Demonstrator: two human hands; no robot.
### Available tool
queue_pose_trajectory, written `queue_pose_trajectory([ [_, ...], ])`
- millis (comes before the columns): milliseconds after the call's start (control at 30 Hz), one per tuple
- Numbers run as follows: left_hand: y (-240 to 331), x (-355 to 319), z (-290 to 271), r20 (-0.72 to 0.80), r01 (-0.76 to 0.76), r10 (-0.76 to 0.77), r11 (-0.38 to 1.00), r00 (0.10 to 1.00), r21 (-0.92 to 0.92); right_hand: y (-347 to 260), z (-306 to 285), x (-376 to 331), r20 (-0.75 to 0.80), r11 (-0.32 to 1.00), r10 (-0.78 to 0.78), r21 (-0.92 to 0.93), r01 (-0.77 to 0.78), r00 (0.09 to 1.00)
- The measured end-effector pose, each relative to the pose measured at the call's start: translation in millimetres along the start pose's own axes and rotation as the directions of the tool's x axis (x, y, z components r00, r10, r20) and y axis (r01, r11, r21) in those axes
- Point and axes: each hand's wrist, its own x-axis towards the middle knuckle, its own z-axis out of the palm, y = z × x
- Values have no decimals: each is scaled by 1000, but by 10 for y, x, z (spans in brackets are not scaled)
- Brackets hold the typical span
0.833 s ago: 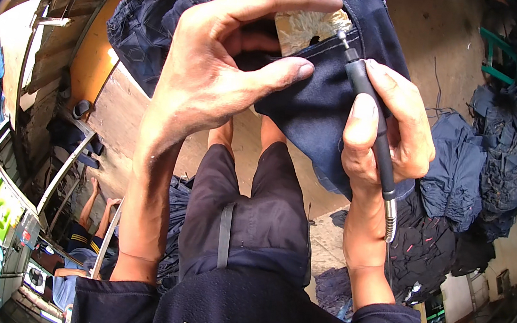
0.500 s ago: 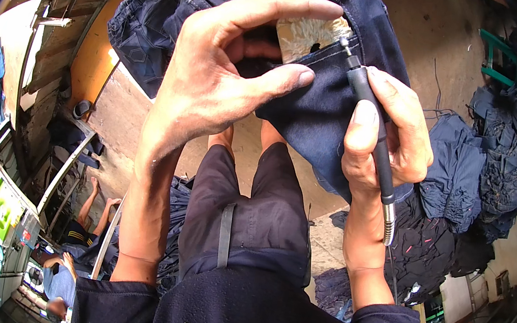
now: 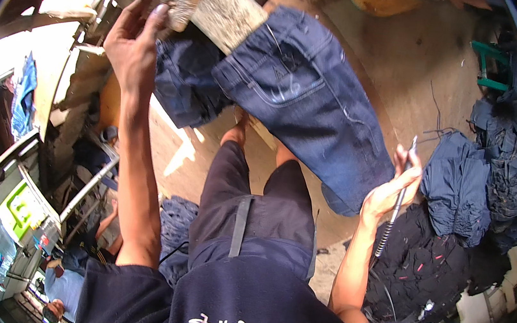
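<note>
One pen-shaped tool [image 3: 398, 203], one bristly block [image 3: 180, 7], one wooden plank [image 3: 224, 5], one green frame [image 3: 494, 83]

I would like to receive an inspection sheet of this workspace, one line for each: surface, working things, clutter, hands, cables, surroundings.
Surface: rough, worn board at the top; its near end meets the jeans.
Job's things: blue jeans hanging at the board; frayed piece, apart from the jeans; slim tool with a coiled lower end.
Clutter: dark cloth heaps on the right.
Hands: left hand pinches the frayed piece in its fingers; right hand holds the slim tool, tip upward.
Cables: thin cable beside the right forearm.
Surroundings: another person at lower left; green frame at upper right.
</note>
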Motion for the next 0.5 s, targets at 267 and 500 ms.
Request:
queue_pose_trajectory([
  [267, -891, 2339, -385, 122, -376, 363, 799, 924, 470, 5, 41, -128, 51, 943, -96, -316, 107, 994],
  [500, -323, 1330, -147, 153, -446, 427, 762, 891, 470, -319, -146, -397, -79, 945, -111, -317, 80, 991],
])
